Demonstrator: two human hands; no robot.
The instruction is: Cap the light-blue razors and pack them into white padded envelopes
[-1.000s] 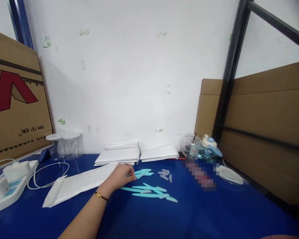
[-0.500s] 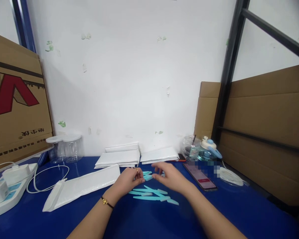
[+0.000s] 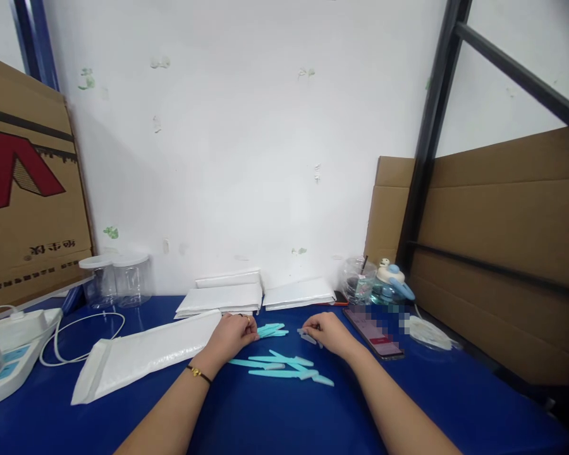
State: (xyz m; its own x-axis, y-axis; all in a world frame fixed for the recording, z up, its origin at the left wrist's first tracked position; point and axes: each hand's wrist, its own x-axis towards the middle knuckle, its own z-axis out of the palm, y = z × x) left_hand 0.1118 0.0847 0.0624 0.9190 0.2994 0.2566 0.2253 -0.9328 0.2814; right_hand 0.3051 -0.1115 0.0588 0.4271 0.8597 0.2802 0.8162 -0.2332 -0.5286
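Note:
Several teal eyebrow razors [image 3: 282, 374] lie loosely crossed on the blue table, some with translucent caps over their blades. Behind them is a small bunch of teal razors [image 3: 271, 330]. My left hand [image 3: 233, 335] is closed at the left end of this bunch, its fingertips pinched on it. To the right, my right hand [image 3: 329, 332] has its fingers bent together low over the table, pinching a small translucent cap [image 3: 308, 337]. Part of that cap is hidden by the fingers.
A white padded mailer [image 3: 146, 354] lies left of my left hand, with stacked mailers [image 3: 222, 298] by the wall. A phone [image 3: 374, 333], a drink cup [image 3: 359, 281] and a bottle [image 3: 389, 284] stand right. A power strip [image 3: 16, 360] and clear jars [image 3: 131, 281] are left.
My right hand has moved slightly right and down, and its fingers have closed on a cap. My left hand has shifted left, leaving more of the razor bunch in view.

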